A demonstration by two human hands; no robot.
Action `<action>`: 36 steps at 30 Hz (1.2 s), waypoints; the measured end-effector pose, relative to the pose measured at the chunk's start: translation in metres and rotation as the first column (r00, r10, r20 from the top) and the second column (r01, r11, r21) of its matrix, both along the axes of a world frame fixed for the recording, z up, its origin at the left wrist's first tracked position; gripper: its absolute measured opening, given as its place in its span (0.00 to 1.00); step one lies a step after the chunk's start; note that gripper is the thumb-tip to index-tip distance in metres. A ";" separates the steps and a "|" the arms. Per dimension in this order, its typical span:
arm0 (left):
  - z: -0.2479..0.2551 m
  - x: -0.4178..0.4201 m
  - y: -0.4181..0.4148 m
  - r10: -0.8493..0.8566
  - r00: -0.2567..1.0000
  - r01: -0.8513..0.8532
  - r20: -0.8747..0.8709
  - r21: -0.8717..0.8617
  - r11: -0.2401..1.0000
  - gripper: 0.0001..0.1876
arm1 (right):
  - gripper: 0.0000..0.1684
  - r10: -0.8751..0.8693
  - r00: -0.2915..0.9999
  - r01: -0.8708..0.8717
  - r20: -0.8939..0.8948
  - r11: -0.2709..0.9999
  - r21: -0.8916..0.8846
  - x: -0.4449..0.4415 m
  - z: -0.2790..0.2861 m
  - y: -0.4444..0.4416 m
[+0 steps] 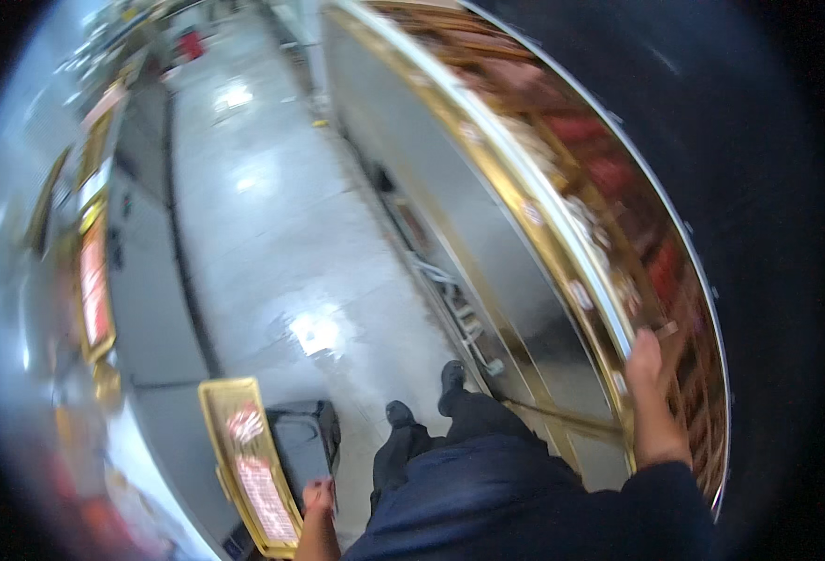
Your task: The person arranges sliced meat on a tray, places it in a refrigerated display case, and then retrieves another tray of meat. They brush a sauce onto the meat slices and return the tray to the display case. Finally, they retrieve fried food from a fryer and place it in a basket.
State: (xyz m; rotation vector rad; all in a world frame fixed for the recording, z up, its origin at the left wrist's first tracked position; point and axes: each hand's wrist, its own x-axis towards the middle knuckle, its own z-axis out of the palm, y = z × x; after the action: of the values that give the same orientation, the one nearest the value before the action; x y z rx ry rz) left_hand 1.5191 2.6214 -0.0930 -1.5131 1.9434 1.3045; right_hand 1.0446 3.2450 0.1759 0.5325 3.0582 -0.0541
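Observation:
My left hand is low in the view, its fingers curled beside the right edge of a long gold tray. The tray carries two groups of pink-and-white sliced meat. Whether that hand grips the tray or only hangs beside it is unclear. On the right, my right hand is at the upper rail of a refrigerated display case, blurred by motion. A small flat piece, perhaps a tag or handle, shows near its fingertips; the hold is unclear.
A dark lidded bin stands by the tray. The left counter bears another gold tray of meat. An aisle of shiny, seemingly wet floor runs between counter and case. A red object lies far off. Loose grille parts show at the case's base.

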 end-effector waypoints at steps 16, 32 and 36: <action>0.062 -0.047 0.010 0.224 0.973 -0.220 0.061 -0.057 0.974 0.19 | 0.17 0.273 0.950 -0.237 -0.154 0.947 0.219 0.054 0.034 -0.025; 0.054 -0.255 -0.187 0.055 0.986 -0.047 0.159 -0.054 0.997 0.18 | 0.15 0.491 0.699 -0.568 -0.520 0.823 0.013 -0.166 -0.106 -0.218; 0.096 -0.398 -0.272 0.135 0.986 -0.149 -0.095 -0.170 0.974 0.20 | 0.17 0.181 0.942 -0.331 -0.282 0.631 -0.702 -0.288 -0.200 -0.293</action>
State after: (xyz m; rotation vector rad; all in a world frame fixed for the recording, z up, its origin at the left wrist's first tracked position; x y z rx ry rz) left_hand 1.1215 2.3497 0.0031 -1.7370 2.0838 1.3005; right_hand 0.7566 2.9519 -0.0243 0.0146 2.8444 -1.3475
